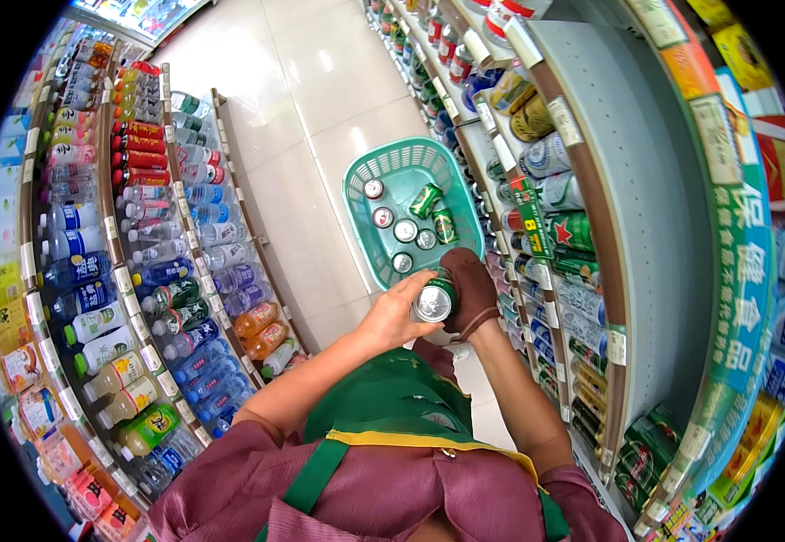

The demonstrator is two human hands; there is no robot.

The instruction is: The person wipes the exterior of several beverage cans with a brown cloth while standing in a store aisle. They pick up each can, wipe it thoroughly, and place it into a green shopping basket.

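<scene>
My left hand (391, 313) grips a green drink can (435, 301) by its side, the silver lid and pull tab turned up towards me. A brown cloth mitt or wrap (465, 288) covers my right hand, which presses against the can's other side; its fingers are hidden. Just beyond both hands a green plastic basket (360, 177) stands on the floor. Inside, two green cans (426, 200) lie tilted or on their sides, and several other cans (405, 230) stand upright with their lids showing.
Shelves of bottled drinks (87, 264) line the left side. On the right, a shelf rack (609, 169) carries cans and bottles, with price tags along its edges and a printed sign strip (737, 284). Between them runs a tiled floor (291, 122). A lit cabinet (138, 17) stands at the far left.
</scene>
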